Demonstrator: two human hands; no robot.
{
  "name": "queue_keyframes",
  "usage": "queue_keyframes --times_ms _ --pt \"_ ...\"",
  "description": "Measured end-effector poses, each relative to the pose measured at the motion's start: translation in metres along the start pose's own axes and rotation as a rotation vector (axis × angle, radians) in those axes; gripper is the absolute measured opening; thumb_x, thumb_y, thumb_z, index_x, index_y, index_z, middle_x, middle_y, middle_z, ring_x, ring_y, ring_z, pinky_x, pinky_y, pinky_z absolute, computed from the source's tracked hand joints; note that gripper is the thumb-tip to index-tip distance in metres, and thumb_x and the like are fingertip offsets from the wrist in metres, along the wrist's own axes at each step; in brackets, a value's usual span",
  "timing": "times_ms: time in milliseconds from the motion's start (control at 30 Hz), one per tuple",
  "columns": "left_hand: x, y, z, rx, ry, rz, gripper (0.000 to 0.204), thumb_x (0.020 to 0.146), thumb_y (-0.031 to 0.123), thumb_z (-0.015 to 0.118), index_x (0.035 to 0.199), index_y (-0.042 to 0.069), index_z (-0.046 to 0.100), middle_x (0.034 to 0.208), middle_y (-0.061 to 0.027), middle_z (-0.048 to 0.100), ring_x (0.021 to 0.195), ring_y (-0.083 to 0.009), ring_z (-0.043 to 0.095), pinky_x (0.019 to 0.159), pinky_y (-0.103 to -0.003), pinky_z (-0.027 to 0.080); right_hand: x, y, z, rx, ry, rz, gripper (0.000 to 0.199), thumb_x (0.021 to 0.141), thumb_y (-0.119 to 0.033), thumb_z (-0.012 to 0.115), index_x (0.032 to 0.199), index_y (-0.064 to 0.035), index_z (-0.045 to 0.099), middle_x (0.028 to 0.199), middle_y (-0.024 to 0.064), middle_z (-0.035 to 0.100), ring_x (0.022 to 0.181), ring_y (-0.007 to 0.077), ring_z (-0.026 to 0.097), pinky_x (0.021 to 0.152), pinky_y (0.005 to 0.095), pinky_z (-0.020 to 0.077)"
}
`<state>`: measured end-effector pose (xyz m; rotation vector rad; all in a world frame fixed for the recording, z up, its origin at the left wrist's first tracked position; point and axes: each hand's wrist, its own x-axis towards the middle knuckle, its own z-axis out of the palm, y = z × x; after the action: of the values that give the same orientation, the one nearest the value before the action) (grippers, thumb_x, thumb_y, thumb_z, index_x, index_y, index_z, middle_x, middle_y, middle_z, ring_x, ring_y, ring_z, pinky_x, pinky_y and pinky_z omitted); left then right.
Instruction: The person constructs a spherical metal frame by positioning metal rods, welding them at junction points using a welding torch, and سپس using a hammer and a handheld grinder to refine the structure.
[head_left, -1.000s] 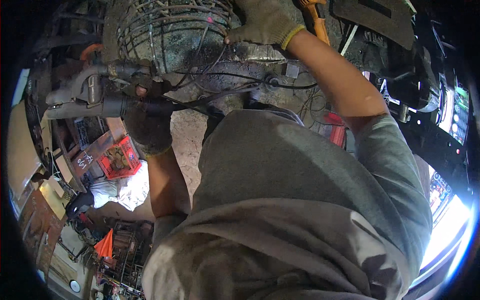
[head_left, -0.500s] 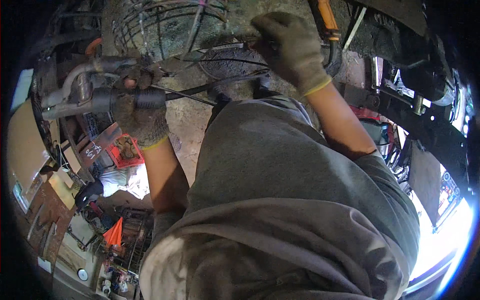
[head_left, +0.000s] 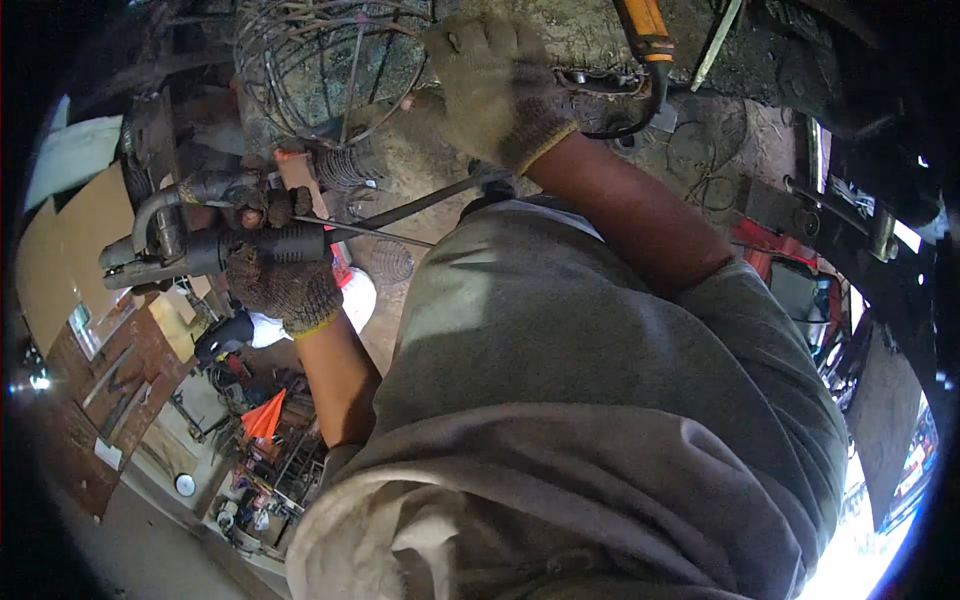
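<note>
My left hand (head_left: 285, 285), in a knit work glove, grips the black handle of a welding electrode holder (head_left: 290, 243) whose metal jaws and lever point left. A thin rod (head_left: 370, 232) sticks out rightward beside the fingers, and a thick black cable (head_left: 420, 205) runs from the handle's end. My right hand (head_left: 495, 95), also gloved, lies over the edge of the work surface with its fingers stretched and thumb apart. Just left of it stands a rounded cage of bent wire rods (head_left: 275, 90); whether the fingertips touch its ring I cannot tell.
An orange-handled tool (head_left: 648, 28) with a black cord lies at the top right. Coiled wire (head_left: 345, 168) sits beyond the electrode holder. Cluttered shelves (head_left: 280, 470) and an orange cloth flag (head_left: 263, 416) are at the lower left. A red container (head_left: 760, 245) stands at the right.
My right hand has moved left toward the wire cage, and its curled fingers have straightened. My left hand keeps the electrode holder, now a little lower in the view.
</note>
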<state>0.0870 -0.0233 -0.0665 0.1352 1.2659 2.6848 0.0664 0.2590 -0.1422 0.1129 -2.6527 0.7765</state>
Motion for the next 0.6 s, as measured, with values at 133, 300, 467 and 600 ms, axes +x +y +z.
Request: queue_keyframes --times_ms 133,300,467,600 --pt "-0.007 -0.006 0.017 0.039 -0.014 0.067 0.043 0.08 0.013 0.071 0.121 0.003 0.06 0.112 -0.0097 0.061 0.1 -0.0257 0.055 0.095 -0.047 0.043 -0.001 0.005 0.006 -0.048 0.089 -0.013 0.072 0.078 -0.057 0.073 0.124 -0.0017 0.063 0.12 0.0137 0.062 0.119 0.0318 0.053 0.105 0.0521 0.0349" --pt "-0.01 0.002 0.024 0.016 -0.082 0.026 0.037 0.081 0.011 0.068 0.115 -0.001 0.062 0.12 -0.0175 0.059 0.108 -0.0276 0.059 0.104 -0.051 0.045 -0.002 0.005 -0.006 -0.054 0.0 -0.007 0.071 0.078 -0.058 0.074 0.123 -0.0032 0.064 0.118 0.0117 0.062 0.117 0.0316 0.053 0.104 0.0512 0.0367" --pt "-0.014 0.009 0.016 0.067 0.005 0.054 0.04 0.081 0.016 0.073 0.115 -0.001 0.062 0.122 -0.0178 0.059 0.111 -0.027 0.059 0.1 -0.047 0.048 -0.018 0.014 -0.029 0.063 0.02 0.03 0.059 0.079 -0.05 0.076 0.122 -0.011 0.067 0.121 0.0125 0.062 0.116 0.0342 0.056 0.096 0.0504 0.0446" --pt "-0.002 0.011 0.022 0.008 -0.138 0.037 0.042 0.081 0.017 0.073 0.117 -0.001 0.061 0.118 -0.0145 0.061 0.109 -0.0264 0.06 0.096 -0.045 0.051 -0.052 0.011 -0.025 0.181 0.139 -0.061 0.049 0.082 -0.038 0.078 0.122 -0.0111 0.068 0.117 0.0141 0.067 0.103 0.0341 0.066 0.085 0.0462 0.0535"
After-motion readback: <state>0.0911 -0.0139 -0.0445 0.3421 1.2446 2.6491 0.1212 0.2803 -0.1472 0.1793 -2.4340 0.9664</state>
